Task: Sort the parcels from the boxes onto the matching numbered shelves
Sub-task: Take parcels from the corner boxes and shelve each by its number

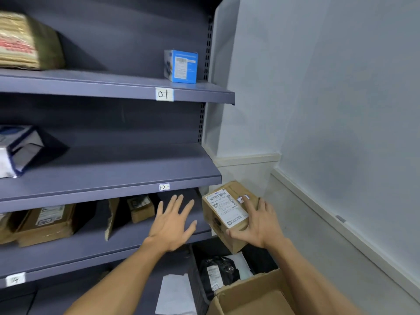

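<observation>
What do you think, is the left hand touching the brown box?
Apart. The head view shows dark shelf between the left hand and the brown box.

Slate-blue shelves [113, 169]; white tags [164, 94], black handwritten digits. At 12 o'clock, bright blue box [192, 64], white label [181, 69]. Near 6 o'clock, brown parcel [213, 223], white label with black barcode stripes; lower, black bag [223, 264], tan carton [254, 294]. At 2 o'clock, pale wall [341, 87].
</observation>
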